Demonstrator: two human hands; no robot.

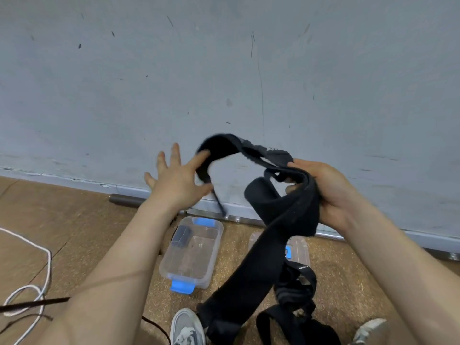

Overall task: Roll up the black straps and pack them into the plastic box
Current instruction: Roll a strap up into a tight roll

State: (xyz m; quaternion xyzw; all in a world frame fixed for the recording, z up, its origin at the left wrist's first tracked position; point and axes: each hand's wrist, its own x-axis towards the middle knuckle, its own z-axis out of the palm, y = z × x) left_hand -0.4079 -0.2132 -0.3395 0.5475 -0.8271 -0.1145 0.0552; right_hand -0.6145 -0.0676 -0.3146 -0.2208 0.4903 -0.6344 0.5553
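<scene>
The likeliest trouble is the loop slipping free: the left hand (178, 176) has its fingers splayed wide and straight, and only the forefinger and thumb tips brush the blurred upper arc of the black strap (273, 232), so nothing on that side pins it. If that arc springs off, the roll never starts tight and the band twists on itself. A second risk is tangling, since the long tail hangs down into the loose heap of other straps (296, 282) by the shoes (186, 327) and could drag them up when wound. The right hand (331, 192) has its fingers curled round a bunched fold of the strap, thumb pressed on top, holding it in the air well above the floor (99, 232). The strap is wide, soft, matt black webbing, floppy and fuzzy-edged, with a narrower piece near the top. The plastic box (201, 282) sits open on the floor below the left forearm, clear with blue clips; a dark bundle (183, 236) in its far corner may be a rolled strap, though it is too small to be sure. Its lid (302, 247) lies just beside it, partly hidden.
</scene>
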